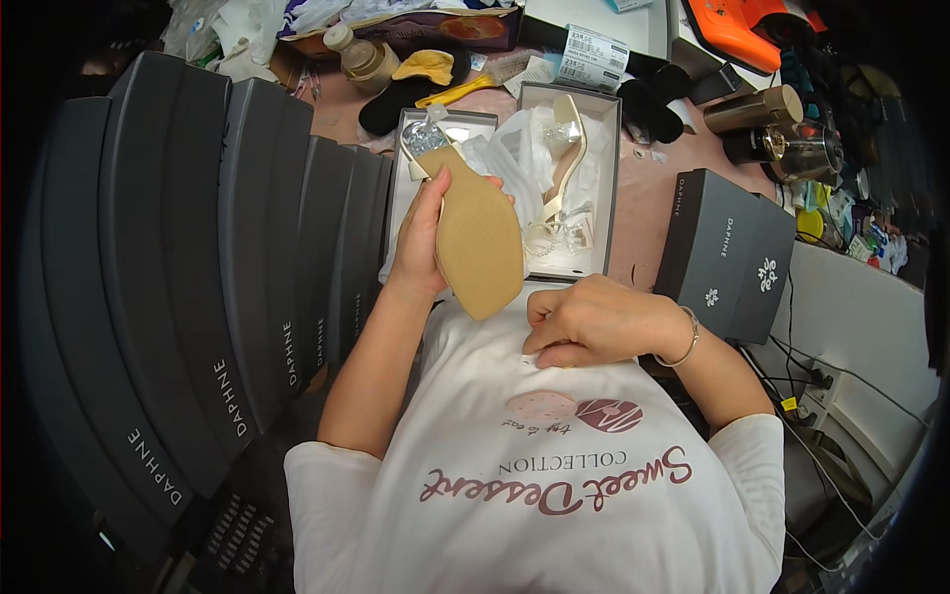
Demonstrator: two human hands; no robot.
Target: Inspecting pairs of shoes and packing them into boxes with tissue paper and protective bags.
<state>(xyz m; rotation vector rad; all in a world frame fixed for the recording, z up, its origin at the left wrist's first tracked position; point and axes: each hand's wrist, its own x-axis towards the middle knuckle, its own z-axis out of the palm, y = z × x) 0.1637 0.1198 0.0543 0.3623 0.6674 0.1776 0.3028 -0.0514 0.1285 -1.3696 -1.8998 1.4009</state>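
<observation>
My left hand [424, 238] grips a heeled sandal [480, 238] with its tan sole turned up, the toe pointing toward me and a clear heel at the far end. Close to my shirt, my right hand [606, 322] is closed, thumb and fingers pressed together. Whatever its fingertips may hold is too small or hidden to name. Beyond the hands lies an open grey shoe box [616, 178] lined with white tissue paper. Inside it, a second sandal [571, 168], cream with a clear heel, rests on its side. Part of the box area is hidden behind the sandal in my left hand.
Tall dark grey shoe boxes [148, 247] stand in a row at left. A closed grey box [717, 257] sits at right. Behind are a yellow-handled brush [465, 94], a bottle [361, 61], black pads [653, 104], a thermos [752, 109] and an orange device [732, 35]. Cables [841, 391] hang at right.
</observation>
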